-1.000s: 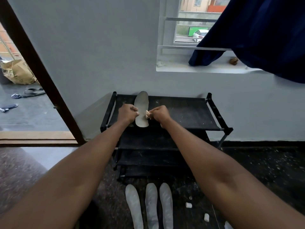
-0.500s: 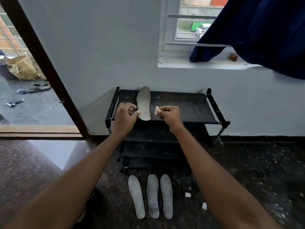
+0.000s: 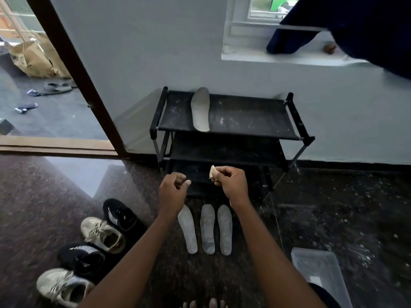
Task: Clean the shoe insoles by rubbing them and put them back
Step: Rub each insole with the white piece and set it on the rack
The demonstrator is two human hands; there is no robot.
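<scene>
A grey insole point(image 3: 200, 109) lies lengthwise on the top shelf of the black shoe rack point(image 3: 255, 127), its heel over the front edge. Three more pale insoles point(image 3: 207, 230) lie side by side on the dark floor in front of the rack. My right hand point(image 3: 231, 183) pinches a small cream rubbing piece point(image 3: 212, 171) in the air above the floor insoles. Level with it on the other side, my left hand point(image 3: 172, 190) hangs with loosely curled fingers and holds nothing. Both hands are well below and in front of the shelf insole.
Two black sneakers point(image 3: 120, 215) and two beige sneakers point(image 3: 102, 233) stand on the floor at the left. A clear plastic lid or tray point(image 3: 320, 272) lies at the lower right. An open doorway is at the left. A dark curtain point(image 3: 367, 30) hangs over the window sill.
Both hands have let go of the insole on the top shelf and drawn back toward me and downward. The view has tilted down, bringing the sneakers and floor into sight.
</scene>
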